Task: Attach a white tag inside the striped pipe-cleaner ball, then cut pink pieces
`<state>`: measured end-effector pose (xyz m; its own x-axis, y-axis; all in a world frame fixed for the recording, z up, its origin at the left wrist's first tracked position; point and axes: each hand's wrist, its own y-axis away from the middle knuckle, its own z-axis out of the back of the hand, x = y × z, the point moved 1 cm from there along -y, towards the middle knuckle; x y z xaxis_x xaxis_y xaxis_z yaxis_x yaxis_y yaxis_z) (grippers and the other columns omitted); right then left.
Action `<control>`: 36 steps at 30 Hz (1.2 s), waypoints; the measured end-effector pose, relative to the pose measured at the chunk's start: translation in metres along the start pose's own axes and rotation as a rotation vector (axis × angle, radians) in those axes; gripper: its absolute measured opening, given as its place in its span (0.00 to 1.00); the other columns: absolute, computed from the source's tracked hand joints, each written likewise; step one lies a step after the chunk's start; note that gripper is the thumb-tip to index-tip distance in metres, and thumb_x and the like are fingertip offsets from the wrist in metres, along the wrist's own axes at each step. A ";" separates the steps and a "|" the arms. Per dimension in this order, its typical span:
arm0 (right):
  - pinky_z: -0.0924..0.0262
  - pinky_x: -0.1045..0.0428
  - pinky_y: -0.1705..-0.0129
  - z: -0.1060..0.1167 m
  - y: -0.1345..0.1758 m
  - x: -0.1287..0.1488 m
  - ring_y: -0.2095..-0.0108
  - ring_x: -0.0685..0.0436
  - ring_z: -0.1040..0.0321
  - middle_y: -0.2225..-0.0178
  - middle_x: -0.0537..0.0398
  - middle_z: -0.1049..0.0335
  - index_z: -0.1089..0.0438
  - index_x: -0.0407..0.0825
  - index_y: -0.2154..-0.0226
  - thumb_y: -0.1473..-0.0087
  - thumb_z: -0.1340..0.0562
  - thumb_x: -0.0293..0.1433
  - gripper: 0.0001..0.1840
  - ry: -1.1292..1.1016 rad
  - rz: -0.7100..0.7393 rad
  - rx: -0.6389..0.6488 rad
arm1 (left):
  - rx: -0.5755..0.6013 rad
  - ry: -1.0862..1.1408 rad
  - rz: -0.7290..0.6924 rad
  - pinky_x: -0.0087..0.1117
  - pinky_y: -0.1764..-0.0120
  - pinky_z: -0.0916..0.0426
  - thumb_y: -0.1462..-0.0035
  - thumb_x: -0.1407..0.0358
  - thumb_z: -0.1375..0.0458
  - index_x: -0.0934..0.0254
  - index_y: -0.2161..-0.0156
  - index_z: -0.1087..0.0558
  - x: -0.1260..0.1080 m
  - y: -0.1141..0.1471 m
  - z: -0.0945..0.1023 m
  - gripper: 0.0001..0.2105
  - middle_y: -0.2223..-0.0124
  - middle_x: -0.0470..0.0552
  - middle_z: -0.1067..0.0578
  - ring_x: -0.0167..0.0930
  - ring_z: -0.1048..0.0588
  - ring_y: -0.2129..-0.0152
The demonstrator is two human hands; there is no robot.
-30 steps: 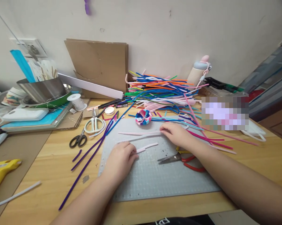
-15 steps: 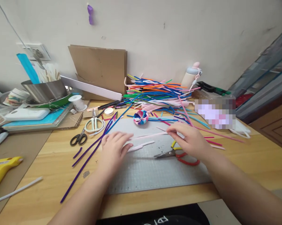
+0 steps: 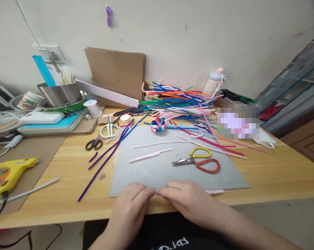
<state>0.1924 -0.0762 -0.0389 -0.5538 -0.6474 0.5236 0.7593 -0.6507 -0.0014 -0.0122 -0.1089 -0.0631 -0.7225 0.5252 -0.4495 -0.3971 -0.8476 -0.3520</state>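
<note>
Both hands are low at the front edge of the grey cutting mat (image 3: 143,173), fingertips almost meeting. A pale pink pipe cleaner (image 3: 216,191) sticks out to the right from behind my right hand (image 3: 188,199), whose fingers are pinched together on it. My left hand (image 3: 132,205) is closed too, its thumb and forefinger pinching the same pipe cleaner; most of that length is covered by the hands. Beyond them on the mat lie short pale pink pipe cleaner pieces (image 3: 150,155), a thin whitish one (image 3: 157,143) and scissors (image 3: 193,160) with yellow and red handles.
A pink-and-blue round pipe cleaner piece (image 3: 158,124) sits at the mat's back edge, before a heap of coloured pipe cleaners (image 3: 180,100). Purple pipe cleaners (image 3: 102,166), black-handled scissors (image 3: 94,143) and a yellow glue gun (image 3: 14,173) lie leftward. A bottle (image 3: 212,83) stands behind.
Both hands have come down toward the front edge and closer together, bringing the pale pink pipe cleaner along. The left hand's fingers have closed. The scissors are now fully uncovered.
</note>
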 end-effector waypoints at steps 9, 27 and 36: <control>0.39 0.50 0.62 -0.028 -0.032 0.006 0.63 0.45 0.32 0.64 0.52 0.28 0.32 0.49 0.54 0.40 0.51 0.25 0.17 0.023 0.029 -0.120 | -0.571 -0.295 0.191 0.42 0.59 0.40 0.50 0.78 0.44 0.59 0.60 0.31 0.041 0.090 -0.007 0.14 0.63 0.52 0.27 0.37 0.30 0.65; 0.38 0.51 0.63 -0.039 -0.048 0.015 0.64 0.46 0.32 0.65 0.53 0.28 0.31 0.48 0.55 0.41 0.49 0.24 0.15 0.016 0.078 -0.135 | -0.504 -0.429 0.257 0.41 0.56 0.45 0.46 0.70 0.46 0.59 0.49 0.29 0.047 0.095 -0.015 0.18 0.56 0.56 0.28 0.37 0.32 0.61; 0.39 0.51 0.65 -0.040 -0.048 0.012 0.65 0.46 0.32 0.66 0.53 0.29 0.31 0.49 0.55 0.40 0.49 0.25 0.15 0.015 0.076 -0.125 | -0.501 -0.456 0.296 0.41 0.55 0.45 0.46 0.69 0.48 0.63 0.45 0.34 0.043 0.093 -0.017 0.22 0.54 0.59 0.29 0.40 0.34 0.59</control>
<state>0.1352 -0.0689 -0.0667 -0.5020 -0.7020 0.5051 0.7513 -0.6433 -0.1474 -0.0706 -0.1635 -0.1293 -0.9662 0.1035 -0.2360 0.0780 -0.7553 -0.6507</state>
